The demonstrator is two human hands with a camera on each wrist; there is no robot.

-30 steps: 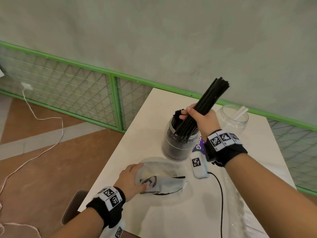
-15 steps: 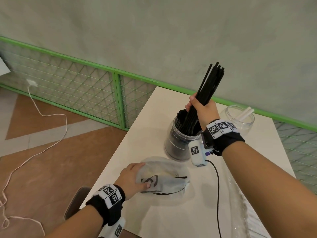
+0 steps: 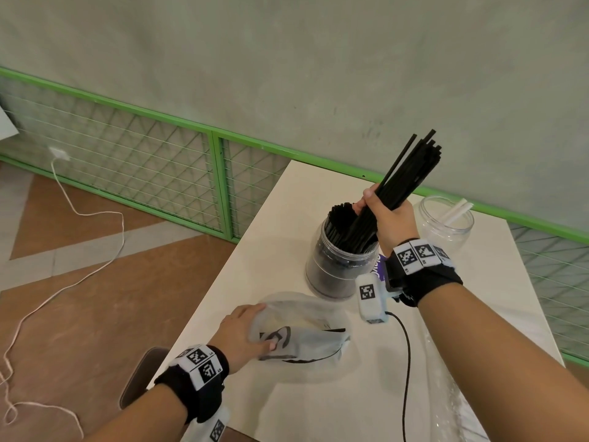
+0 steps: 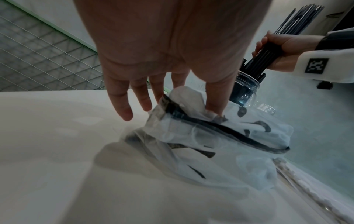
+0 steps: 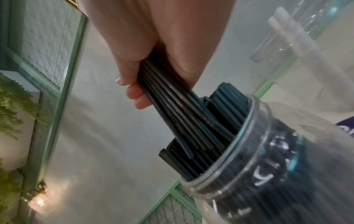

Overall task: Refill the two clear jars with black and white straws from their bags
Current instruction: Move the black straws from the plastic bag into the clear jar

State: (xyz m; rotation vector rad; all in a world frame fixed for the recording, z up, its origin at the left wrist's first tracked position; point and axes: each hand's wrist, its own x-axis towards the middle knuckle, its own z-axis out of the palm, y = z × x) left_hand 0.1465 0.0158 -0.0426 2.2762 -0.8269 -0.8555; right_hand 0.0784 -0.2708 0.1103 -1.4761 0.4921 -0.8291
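Note:
My right hand (image 3: 385, 218) grips a bundle of black straws (image 3: 406, 173), tilted up to the right, with its lower ends inside the mouth of a clear jar (image 3: 334, 272) packed with black straws. The right wrist view shows the fingers (image 5: 134, 94) wrapped round the bundle (image 5: 172, 109) just above the jar rim (image 5: 239, 151). A second clear jar (image 3: 446, 228) holding two white straws (image 3: 459, 208) stands behind it to the right. My left hand (image 3: 245, 330) pinches a crumpled, nearly empty plastic bag (image 3: 306, 336) on the table; its thumb (image 4: 214, 103) digs into the bag (image 4: 220, 136).
A clear bag of white straws (image 3: 446, 400) lies along the table's right side. A black cable (image 3: 407, 362) runs down from the wrist camera. A purple-labelled packet (image 3: 378, 266) lies behind the black jar. The table's left edge (image 3: 223, 282) drops to the floor, with a chair (image 3: 140, 378) below.
My right hand has tipped the black straw bundle more upright and moved it over the jar mouth. The left hand stays on the bag.

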